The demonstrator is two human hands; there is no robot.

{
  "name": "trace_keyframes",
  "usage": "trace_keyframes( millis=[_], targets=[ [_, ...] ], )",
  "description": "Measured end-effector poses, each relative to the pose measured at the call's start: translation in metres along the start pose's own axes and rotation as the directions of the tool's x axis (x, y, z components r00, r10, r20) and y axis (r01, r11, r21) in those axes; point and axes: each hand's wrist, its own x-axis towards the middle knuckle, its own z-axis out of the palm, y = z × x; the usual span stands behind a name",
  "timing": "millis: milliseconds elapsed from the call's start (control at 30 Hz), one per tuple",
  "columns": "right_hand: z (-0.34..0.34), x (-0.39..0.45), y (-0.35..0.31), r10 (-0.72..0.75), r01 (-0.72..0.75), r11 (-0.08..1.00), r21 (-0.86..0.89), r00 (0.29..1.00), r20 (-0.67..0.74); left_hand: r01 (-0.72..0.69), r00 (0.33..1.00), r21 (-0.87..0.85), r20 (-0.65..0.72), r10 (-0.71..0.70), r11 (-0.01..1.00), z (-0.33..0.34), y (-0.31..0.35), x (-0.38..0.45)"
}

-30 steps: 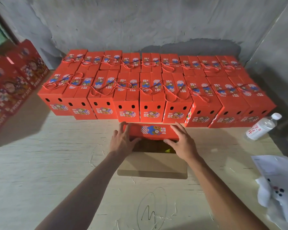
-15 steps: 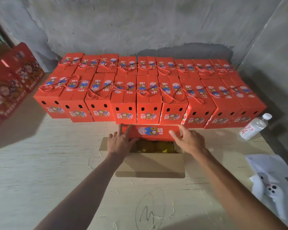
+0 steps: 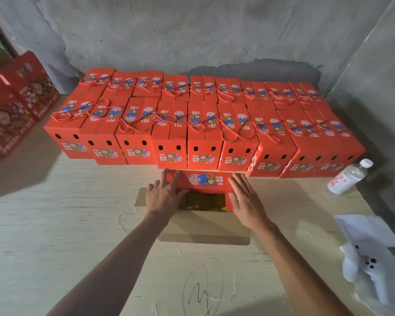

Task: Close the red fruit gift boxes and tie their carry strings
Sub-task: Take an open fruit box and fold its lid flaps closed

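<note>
Working on one open box (image 3: 204, 215) in the middle of the pale table (image 3: 55, 224), just in front of two long rows of closed boxes (image 3: 192, 124) with red carry strings (image 3: 224, 126) already lying across their tops. Pressing down the far red flap (image 3: 205, 181) with both hands: left hand (image 3: 163, 195) lying flat on the left part of the flap, fingers spread and straight, thumb reaching toward the opening; right hand (image 3: 244, 197) flat on the right side, fingers straight and close together, pinching nothing. Leaving the near brown flap (image 3: 203, 226) folded outward toward the person and another brown flap (image 3: 141, 197) sticking out at the left. Showing yellow-green fruit (image 3: 205, 201) in the gap between the hands. Judging the cardboard as stiff but thin, so probably folding cleanly on its creases and denting if pushed in the middle; better pressing near the edges and corners. Judging the box as rather heavy because of the fruit inside, so probably staying in place while the flaps are being pushed. Expecting the string to be soft and a little slippery, so taking it near its ends for the knot; not seeing the string of this box here. Lying near the right edge: a water bottle (image 3: 349, 176) on its side and some white paper (image 3: 374, 254). Standing at the left: more red cartons (image 3: 12, 110), well apart from the work.
</note>
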Motion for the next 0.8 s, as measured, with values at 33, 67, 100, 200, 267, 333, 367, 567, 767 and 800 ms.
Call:
trace_keyframes(
  millis=[33, 67, 100, 200, 267, 333, 367, 567, 767, 800],
  targets=[
    [0.002, 0.002, 0.003, 0.001, -0.001, 1.0, -0.002, 1.0, -0.005, 0.002, 1.0, -0.012, -0.014, -0.002, 1.0, 0.002, -0.001, 0.0],
    [0.004, 0.003, 0.005, 0.005, -0.005, 1.0, -0.012, 1.0, -0.002, 0.003, 1.0, -0.028, -0.029, -0.003, 1.0, 0.003, -0.002, 0.0],
    [0.005, 0.004, 0.007, 0.007, -0.007, 1.0, -0.02, 1.0, 0.003, 0.001, 0.999, -0.046, -0.038, -0.002, 0.999, 0.004, -0.004, 0.0],
    [0.007, 0.005, 0.008, 0.01, -0.009, 1.0, -0.026, 1.0, 0.014, -0.068, 0.998, -0.091, -0.017, 0.066, 0.994, -0.002, -0.011, 0.005],
    [0.007, 0.004, 0.008, 0.015, -0.015, 1.0, -0.016, 1.0, 0.015, -0.125, 0.991, -0.056, 0.039, 0.127, 0.991, -0.014, -0.022, 0.012],
    [0.007, 0.005, 0.009, 0.024, -0.024, 1.0, -0.011, 1.0, 0.013, -0.018, 0.989, 0.015, 0.147, 0.015, 1.0, -0.03, -0.041, 0.023],
    [0.008, 0.005, 0.009, 0.03, -0.03, 1.0, -0.003, 0.999, 0.013, 0.074, 0.978, 0.032, 0.193, -0.079, 0.997, -0.041, -0.052, 0.029],
    [0.011, 0.004, 0.008, 0.053, -0.054, 0.997, 0.062, 0.998, 0.015, 0.044, 0.999, -0.625, 0.043, -0.022, 0.78, -0.075, -0.071, 0.025],
    [0.011, 0.004, 0.006, 0.046, -0.045, 0.995, 0.093, 0.999, -0.009, -0.386, 0.921, -0.328, -0.192, 0.339, 0.862, -0.007, -0.018, -0.038],
    [0.011, 0.003, 0.006, 0.042, -0.04, 0.994, 0.097, 0.999, -0.012, -0.344, 0.932, -0.316, -0.226, 0.282, 0.884, 0.002, -0.016, -0.043]
  ],
)
